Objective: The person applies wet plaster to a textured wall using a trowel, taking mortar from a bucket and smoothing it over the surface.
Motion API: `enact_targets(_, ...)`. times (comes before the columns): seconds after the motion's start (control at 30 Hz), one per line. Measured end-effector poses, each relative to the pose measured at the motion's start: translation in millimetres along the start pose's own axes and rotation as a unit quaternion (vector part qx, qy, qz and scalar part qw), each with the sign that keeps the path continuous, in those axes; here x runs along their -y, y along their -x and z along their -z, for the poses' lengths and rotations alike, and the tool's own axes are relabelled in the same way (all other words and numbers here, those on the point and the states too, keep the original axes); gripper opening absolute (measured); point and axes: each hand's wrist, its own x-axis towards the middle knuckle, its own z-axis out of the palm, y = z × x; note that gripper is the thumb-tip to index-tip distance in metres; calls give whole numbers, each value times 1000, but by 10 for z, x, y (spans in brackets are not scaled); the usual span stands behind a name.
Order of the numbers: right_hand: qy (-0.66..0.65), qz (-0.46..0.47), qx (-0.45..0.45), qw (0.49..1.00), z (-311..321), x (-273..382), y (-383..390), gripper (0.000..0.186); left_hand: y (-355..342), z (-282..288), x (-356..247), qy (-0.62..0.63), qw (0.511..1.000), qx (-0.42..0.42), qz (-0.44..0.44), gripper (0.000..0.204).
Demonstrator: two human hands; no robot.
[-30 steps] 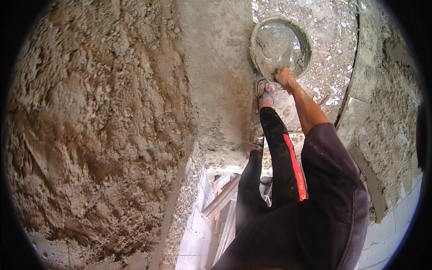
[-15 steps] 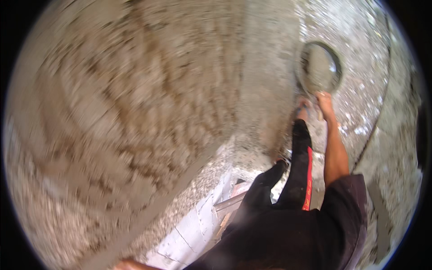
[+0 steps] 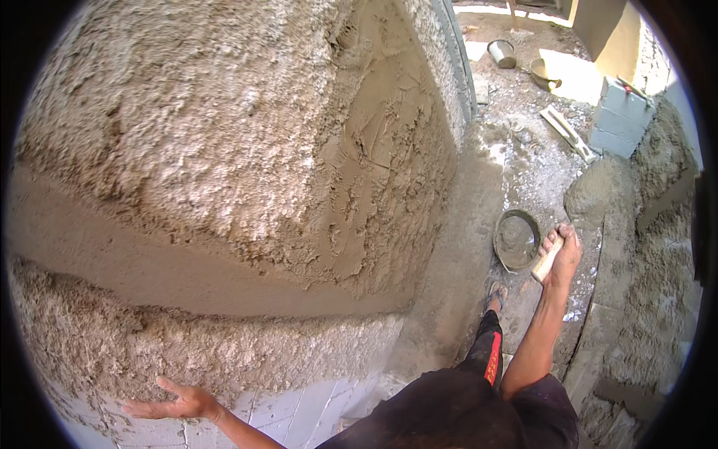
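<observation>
My right hand (image 3: 567, 253) is wrapped round the pale wooden handle (image 3: 548, 262) of a trowel. The trowel's blade is heaped with wet grey mortar (image 3: 600, 188) and points away from me. Just left of that hand, a round bucket (image 3: 496, 247) with mortar in it stands on the ground by my foot. My left hand (image 3: 178, 402) is open with its fingers apart, beside the lower part of the wall; I cannot tell whether it touches it. The wall (image 3: 202, 120) carries rough plaster, a smooth wet band (image 3: 149, 269) and a fresh mortar patch (image 3: 381, 150).
Farther off lie a tipped pail (image 3: 502, 54), a shallow pan (image 3: 544, 75) and a long pale tool (image 3: 568, 133). A grey block (image 3: 621, 116) stands at the right, next to another roughly plastered surface (image 3: 651, 292). Rubble is scattered over the ground (image 3: 531, 165).
My right hand has lifted the loaded trowel out of the bucket and to the right. My left hand has come further into view. The view has shifted, showing more wall and ground.
</observation>
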Motion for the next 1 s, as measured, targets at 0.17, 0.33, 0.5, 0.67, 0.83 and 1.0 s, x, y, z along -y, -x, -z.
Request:
enact_targets(0.17, 65, 264, -142, 952, -1221, 198, 101, 7, -107, -95, 110, -41, 998, -40, -21, 72)
enact_targets(0.33, 198, 246, -196, 928, -2702, -507, 98, 13, -139, -202, -14, -26, 999, -41, 15, 73)
enact_targets(0.5, 426, 202, 352, 809, -2708, -1463, 1582, 27, -126, -63, 141, -28, 999, -22, -22, 70)
enact_targets(0.67, 479, 130, 317, 808, -1707, -1252, 744, 38, -122, 53, 18, -23, 999, 26, 18, 67)
enact_targets(0.83, 433, 354, 364, 745, -1918, -1367, -112, 30, 151, -137, -231, -115, 990, 40, 66, 63)
enact_targets(1.0, 470, 497, 375, 626, -2900, -1611, -1117, 30, 310, -370, -254, -183, 982, -5, 40, 66)
